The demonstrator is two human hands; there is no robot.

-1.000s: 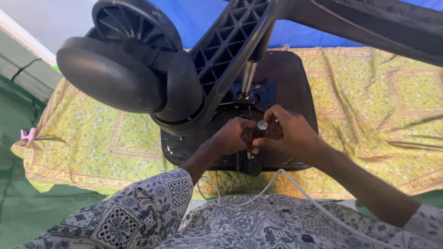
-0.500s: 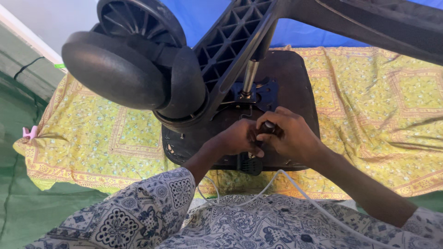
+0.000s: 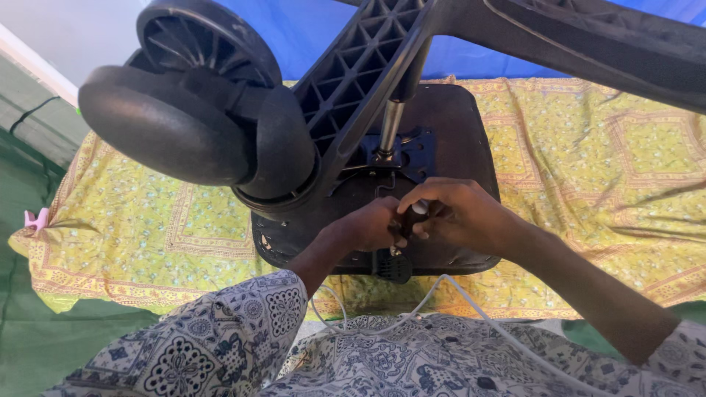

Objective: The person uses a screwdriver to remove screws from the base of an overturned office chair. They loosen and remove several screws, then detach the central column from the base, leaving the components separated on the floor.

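Note:
An upturned black office chair lies seat-down on a yellow patterned cloth (image 3: 147,220). Its seat underside (image 3: 456,125) faces me, with the metal gas column (image 3: 390,129) rising to the ribbed base leg (image 3: 360,66). A large black caster wheel (image 3: 184,125) looms close at the upper left. My left hand (image 3: 368,224) and my right hand (image 3: 460,213) meet over the near edge of the seat underside, both closed on a dark-handled tool (image 3: 408,219) with a silvery end. The tool's tip is hidden by my fingers.
A second base leg (image 3: 588,44) crosses the top right. A white cable (image 3: 448,294) runs over my patterned clothing (image 3: 220,345). Green floor covering (image 3: 29,331) lies at the left, with a pink clip (image 3: 33,218) by the cloth's edge. Blue sheet (image 3: 309,29) behind.
The view has shifted slightly, so the caster sits further left. My hands have stayed at the same spot on the seat underside, with the right fingers turned a little around the tool.

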